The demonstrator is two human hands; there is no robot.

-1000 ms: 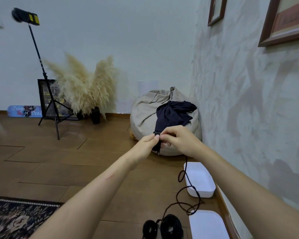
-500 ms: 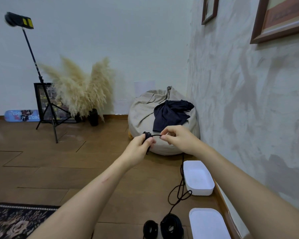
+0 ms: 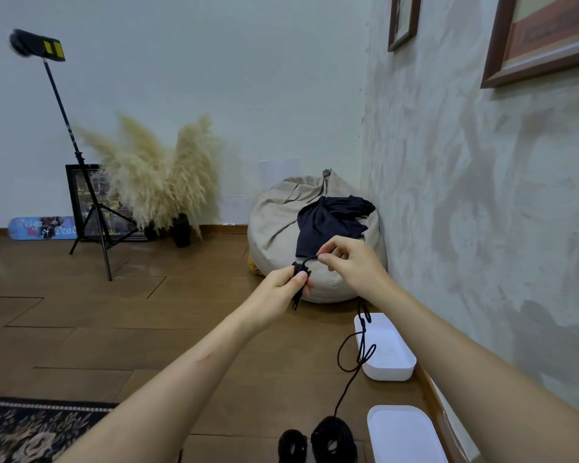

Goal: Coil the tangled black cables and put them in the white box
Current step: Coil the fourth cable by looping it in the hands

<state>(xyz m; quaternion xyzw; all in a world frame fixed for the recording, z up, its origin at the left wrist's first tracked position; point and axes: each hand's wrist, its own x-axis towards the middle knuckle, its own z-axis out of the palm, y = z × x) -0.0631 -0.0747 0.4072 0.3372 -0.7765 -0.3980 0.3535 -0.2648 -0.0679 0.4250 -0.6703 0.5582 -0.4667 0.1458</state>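
My left hand [image 3: 286, 282] grips the plug end and a small first loop of a black cable [image 3: 347, 352] at chest height. My right hand [image 3: 351, 262] pinches the same cable a short way along, close to the left. From my hands the cable hangs down, loops loosely in front of the open white box [image 3: 395, 349] by the wall, and runs to the floor. Two finished black coils [image 3: 333, 436] lie on the floor at the bottom, next to the white lid [image 3: 405, 436].
A beige beanbag [image 3: 281, 225] with a dark cloth on it sits in the corner behind my hands. A light stand [image 3: 91, 208], pampas grass and a framed picture stand at the back left. A patterned rug [image 3: 30, 429] lies at the lower left. The right wall is close.
My hands have drawn apart, the left dropping a little with the plug end wound into a small loop. The hanging cable has been pulled higher off the floor.
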